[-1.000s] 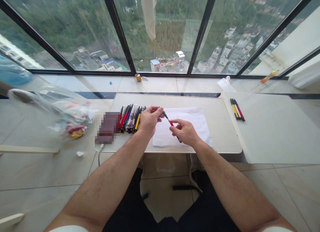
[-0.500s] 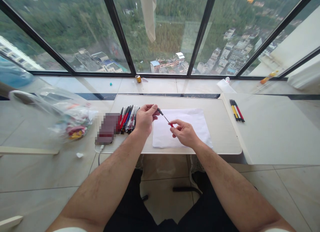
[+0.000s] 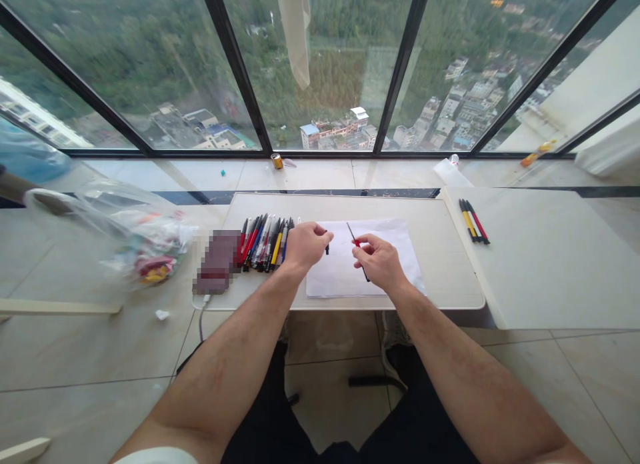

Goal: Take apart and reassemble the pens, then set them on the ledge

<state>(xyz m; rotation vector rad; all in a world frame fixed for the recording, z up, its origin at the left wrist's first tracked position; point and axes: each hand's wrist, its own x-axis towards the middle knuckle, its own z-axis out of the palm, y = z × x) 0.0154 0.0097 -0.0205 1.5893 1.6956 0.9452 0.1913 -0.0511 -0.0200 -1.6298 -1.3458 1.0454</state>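
Note:
My left hand (image 3: 306, 245) pinches a small black pen part (image 3: 327, 248), which points down over the white paper (image 3: 330, 277). Between the fingertips of my right hand (image 3: 383, 261) is a red pen (image 3: 357, 243). A thin dark refill sticks out from its upper end, and its black lower end shows below the fingers. The pen and the black part are apart. Left of my left hand lies a row of several pens (image 3: 260, 244), in red, blue, black, white and yellow, partly hidden by that hand.
Left of the pen row is a dark, blurred-out object (image 3: 217, 261) with a cable. Three pens (image 3: 474, 221) lie on the right-hand board (image 3: 545, 264). A clear plastic bag (image 3: 150, 244) hangs at the left. A gold can (image 3: 277, 161) stands by the window.
The black part has come away from the refill. My left hand moved right and slightly down with it; my right hand moved slightly right and turned the pen more upright.

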